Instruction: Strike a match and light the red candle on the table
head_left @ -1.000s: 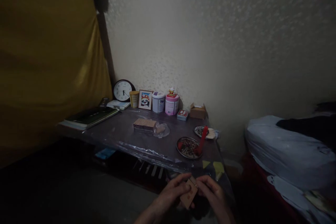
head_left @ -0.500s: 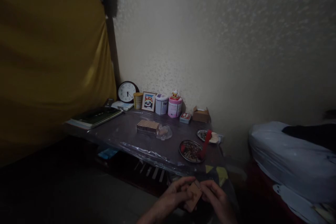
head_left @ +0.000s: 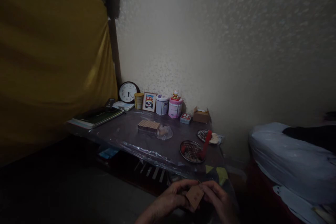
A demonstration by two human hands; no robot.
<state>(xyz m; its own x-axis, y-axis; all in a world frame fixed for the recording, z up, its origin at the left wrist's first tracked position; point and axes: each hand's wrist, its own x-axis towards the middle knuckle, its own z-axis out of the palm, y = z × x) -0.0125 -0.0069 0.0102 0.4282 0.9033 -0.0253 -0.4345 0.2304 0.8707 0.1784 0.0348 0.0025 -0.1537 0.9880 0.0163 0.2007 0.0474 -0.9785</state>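
Low in the view, my left hand [head_left: 174, 196] is closed around a small tan cardboard box [head_left: 195, 196] with small dark marks on its face. My right hand [head_left: 216, 196] pinches at the box's upper right edge, its fingertips meeting those of my left hand there. Whether my right fingers hold something small at that edge is too dark to tell. Beyond my hands, a round metal plate [head_left: 187, 155] holds small dark bits, with a red scoop [head_left: 206, 143] leaning in it. Behind it, a second plate [head_left: 201, 134] carries more bits and pale sticks [head_left: 214, 138].
A row of small tan boxes [head_left: 148, 125] and a clear plastic bag [head_left: 165, 132] lie mid-table. Along the wall stand a clock [head_left: 128, 92], a panda picture [head_left: 149, 101], two canisters [head_left: 175, 107] and an open carton [head_left: 201, 115]. A book [head_left: 98, 117] lies left.
The small box has tilted between my hands, turning its marked face into view. My hands have shifted only slightly, with the fingertips closer together at its top edge.
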